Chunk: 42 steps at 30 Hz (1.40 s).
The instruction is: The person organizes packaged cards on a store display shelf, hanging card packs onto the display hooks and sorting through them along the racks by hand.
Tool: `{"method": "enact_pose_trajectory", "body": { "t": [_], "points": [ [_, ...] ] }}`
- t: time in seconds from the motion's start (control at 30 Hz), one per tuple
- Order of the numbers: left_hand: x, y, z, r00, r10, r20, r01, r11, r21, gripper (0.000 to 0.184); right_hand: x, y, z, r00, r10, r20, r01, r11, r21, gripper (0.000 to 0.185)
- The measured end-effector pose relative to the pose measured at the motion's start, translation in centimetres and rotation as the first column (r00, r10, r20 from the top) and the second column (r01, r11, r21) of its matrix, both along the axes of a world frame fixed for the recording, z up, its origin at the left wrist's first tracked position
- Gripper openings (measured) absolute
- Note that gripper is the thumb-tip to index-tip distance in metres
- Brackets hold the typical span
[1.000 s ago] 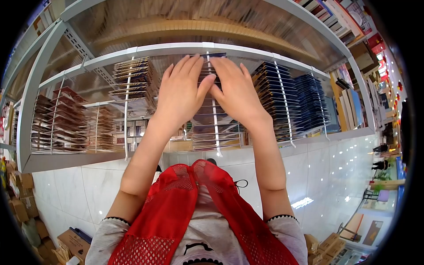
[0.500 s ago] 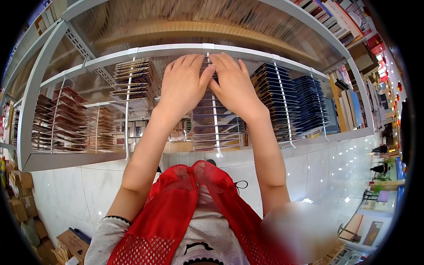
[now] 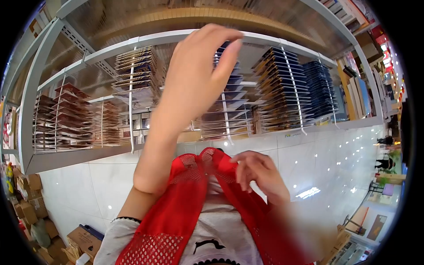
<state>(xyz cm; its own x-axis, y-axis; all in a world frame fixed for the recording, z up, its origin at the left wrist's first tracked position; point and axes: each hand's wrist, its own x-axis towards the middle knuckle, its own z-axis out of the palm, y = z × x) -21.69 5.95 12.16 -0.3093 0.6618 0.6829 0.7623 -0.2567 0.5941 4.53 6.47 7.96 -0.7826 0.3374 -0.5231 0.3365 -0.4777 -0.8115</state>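
My left hand (image 3: 201, 66) is raised at the white rail (image 3: 260, 39) of a display rack, above the middle hook (image 3: 226, 115). Its fingers bend forward and its thumb stands apart from them; nothing held shows, though the hand is slightly blurred. Flat packets (image 3: 236, 104) hang in a row on that hook, partly covered by my left hand and forearm. My right hand (image 3: 263, 174) is low in front of the red mesh vest (image 3: 165, 225), its fingers loosely curled and apart, with no object visible in it.
Dark blue packets (image 3: 282, 86) hang right of the middle hook, with more blue ones (image 3: 319, 88) beyond. To the left hang tan-edged packets (image 3: 136, 75) and reddish ones (image 3: 70, 115). Books (image 3: 353, 95) stand at the rack's right end. Cardboard boxes (image 3: 84, 240) lie on the floor at lower left.
My right hand has left the middle hook and come down in front of the vest. My left hand remains at the rail, slightly higher and turned to the right. The view has shifted a little.
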Motion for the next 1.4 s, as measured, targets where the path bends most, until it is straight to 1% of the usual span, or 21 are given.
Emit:
{"method": "enact_pose_trajectory", "body": {
  "t": [0.07, 0.1, 0.13, 0.17, 0.23, 0.3, 0.4, 0.43, 0.5, 0.63, 0.73, 0.83, 0.93, 0.97, 1.07, 1.13, 1.23, 1.27, 1.33, 1.37, 1.4],
  "points": [
    [-1.1, 1.6, 2.7, 0.999, -0.044, -0.007, 0.041, 0.962, -0.271, 0.027, -1.0, -1.4, -1.4, 0.995, -0.036, -0.093, 0.025, 0.992, -0.120, 0.044],
    [-2.2, 3.2, 2.9, 0.998, -0.040, -0.044, 0.023, 0.941, -0.338, 0.028, -1.3, -1.7, -1.8, 0.988, -0.073, -0.137, 0.051, 0.986, -0.158, 0.046],
    [-3.4, 5.0, 2.8, 0.988, -0.022, -0.154, -0.032, 0.939, -0.342, 0.029, -1.6, -1.7, -2.1, 0.977, -0.109, -0.181, 0.073, 0.979, -0.193, 0.047],
    [-4.7, 7.1, 2.2, 0.979, 0.011, -0.202, -0.083, 0.932, -0.352, 0.028, -2.0, -1.7, -2.1, 0.964, -0.144, -0.224, 0.092, 0.970, -0.227, 0.049],
    [-7.8, 10.1, 0.3, 0.936, 0.023, -0.352, -0.202, 0.853, -0.481, 0.028, -3.1, -1.5, -1.5, 0.969, -0.183, -0.166, 0.140, 0.960, -0.244, 0.051],
    [-10.3, 11.4, -1.8, 0.946, -0.041, -0.321, -0.164, 0.793, -0.587, 0.030, -3.9, -1.5, -0.8, 0.970, -0.205, -0.128, 0.164, 0.949, -0.270, 0.052],
    [-10.5, 10.2, -3.0, 0.997, -0.014, -0.071, -0.033, 0.782, -0.622, 0.032, -4.4, -1.3, -1.4, 0.955, -0.204, -0.215, 0.121, 0.931, -0.345, 0.050],
    [-10.3, 10.0, -3.0, 0.998, -0.011, -0.058, -0.027, 0.790, -0.612, 0.031, -4.7, -1.3, -1.3, 0.954, -0.213, -0.211, 0.125, 0.923, -0.364, 0.047],
    [-9.9, 9.6, -3.4, 1.000, 0.001, -0.018, -0.012, 0.801, -0.598, 0.031, -5.0, -1.0, -1.6, 0.951, -0.227, -0.207, 0.107, 0.876, -0.471, 0.040],
    [-10.6, 9.9, -4.6, 0.998, -0.040, -0.045, 0.010, 0.844, -0.536, 0.031, -5.1, -0.3, -2.0, 0.937, -0.252, -0.242, 0.033, 0.753, -0.657, 0.030],
    [-10.5, 9.7, -5.1, 0.995, -0.033, -0.098, -0.016, 0.887, -0.461, 0.031, -5.4, -0.5, -1.7, 0.936, -0.241, -0.256, 0.032, 0.783, -0.621, 0.028],
    [-9.7, 9.4, -4.4, 1.000, -0.001, -0.006, -0.001, 0.925, -0.379, 0.030, -5.4, -0.7, -0.9, 0.940, -0.219, -0.261, 0.011, 0.786, -0.618, 0.027],
    [-9.1, 9.4, -2.9, 0.997, 0.044, -0.059, -0.060, 0.949, -0.311, 0.029, -5.2, -0.7, -0.2, 0.936, -0.187, -0.300, -0.029, 0.805, -0.592, 0.028],
    [-9.0, 9.3, -2.5, 0.996, 0.026, -0.086, -0.048, 0.962, -0.268, 0.029, -5.1, -0.8, 0.1, 0.938, -0.183, -0.295, -0.027, 0.808, -0.588, 0.028],
    [-8.3, 8.9, -1.8, 0.983, 0.037, -0.179, -0.081, 0.966, -0.247, 0.030, -4.1, -1.0, 0.8, 0.950, -0.166, -0.266, -0.019, 0.816, -0.578, 0.029],
    [-7.9, 8.8, -2.0, 0.983, 0.025, -0.183, -0.076, 0.958, -0.276, 0.029, -3.4, -1.1, 1.3, 0.961, -0.154, -0.229, -0.006, 0.819, -0.574, 0.030],
    [-7.2, 8.5, -2.2, 0.980, 0.000, -0.198, -0.063, 0.949, -0.308, 0.029, -2.0, -1.5, 1.7, 0.968, -0.188, -0.166, 0.057, 0.811, -0.583, 0.030],
    [-6.1, 8.2, -2.7, 0.975, 0.022, -0.221, -0.090, 0.950, -0.301, 0.029, -1.4, -1.6, 1.5, 0.965, -0.203, -0.165, 0.066, 0.799, -0.597, 0.032],
    [-4.7, 7.6, -3.3, 0.979, 0.023, -0.201, -0.091, 0.936, -0.339, 0.030, 0.0, -1.9, 0.7, 0.958, -0.236, -0.163, 0.085, 0.776, -0.625, 0.035],
    [-4.2, 7.5, -3.9, 0.978, 0.018, -0.206, -0.089, 0.938, -0.336, 0.030, 0.6, -2.0, 0.4, 0.962, -0.223, -0.155, 0.082, 0.781, -0.619, 0.036],
    [-3.4, 7.3, -4.3, 0.988, 0.020, -0.150, -0.079, 0.914, -0.397, 0.029, 1.2, -2.2, 0.2, 0.964, -0.228, -0.136, 0.098, 0.781, -0.617, 0.036]
  ]
}}
